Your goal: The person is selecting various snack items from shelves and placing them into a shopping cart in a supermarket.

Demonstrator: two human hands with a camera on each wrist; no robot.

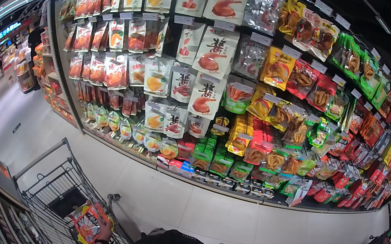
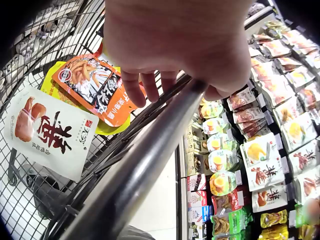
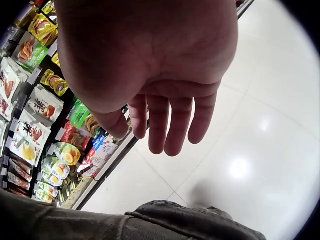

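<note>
Your cart [image 1: 55,179] stands on the pale tiled floor [image 1: 289,235], its handle [image 2: 150,165] on your side; on its wire bottom a white packet [image 2: 47,132] with a red character lies flat, face up; just beside it lies a yellow packet [image 2: 50,86], with an orange packet [image 2: 95,87] on top of that; across the aisle the shelf [image 1: 245,197] stands on the same floor, hung full of snack packets [image 1: 212,54], with boxes [image 1: 227,182] along its base.

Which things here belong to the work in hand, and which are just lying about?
In hand: left hand gripping the grey metal cart handle; wire shopping cart; orange snack packet, yellow packet beneath it and white packet with red character, lying in the cart.
Just about: right hand, hanging open; shelved snack packets; white tiled floor.
</note>
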